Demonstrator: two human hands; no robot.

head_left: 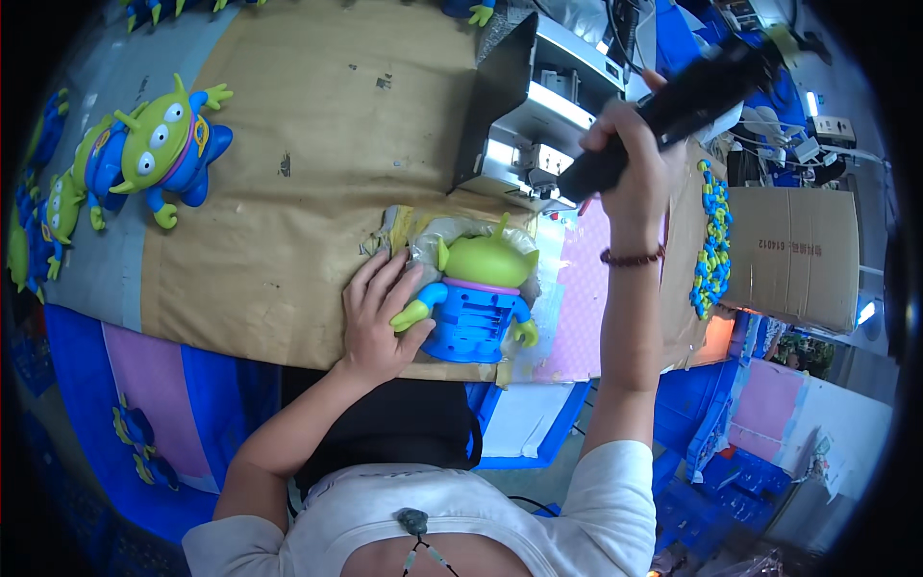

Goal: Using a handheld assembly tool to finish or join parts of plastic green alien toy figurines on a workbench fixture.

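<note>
Closest to the camera is a white shirt, with a dark pendant at its neckline. Beyond it, a green-headed toy lies near the worktop edge, slotted blue back up, its long axis running from the blue lower end by the person to the head pointing away. The left hand is the nearer one, right at the toy's left side: thumb and index finger stand on either side of its green hand, the fingers slightly apart; whether they pinch it, I cannot tell. The right hand is well apart, its fingers wrapped around a black handheld tool. From that tool's lower end, the toy lies leftward and toward the person.
</note>
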